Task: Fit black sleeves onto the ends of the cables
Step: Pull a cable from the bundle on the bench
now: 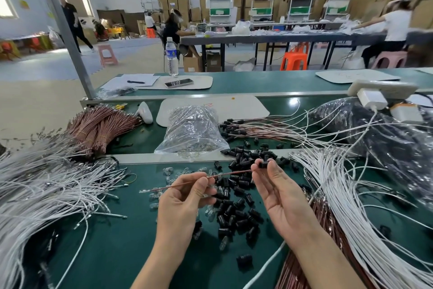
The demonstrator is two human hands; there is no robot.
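- I'm watching the left hand (185, 197) pinching the brown cable (230, 173) mid-length
- The right hand (281, 195) is pinching a black sleeve (263, 164) at the cable's right end

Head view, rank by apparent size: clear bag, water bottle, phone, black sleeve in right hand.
1. clear bag
2. water bottle and phone: near alike, both farther back, unranked
3. black sleeve pinched by the right hand, smallest though nearest
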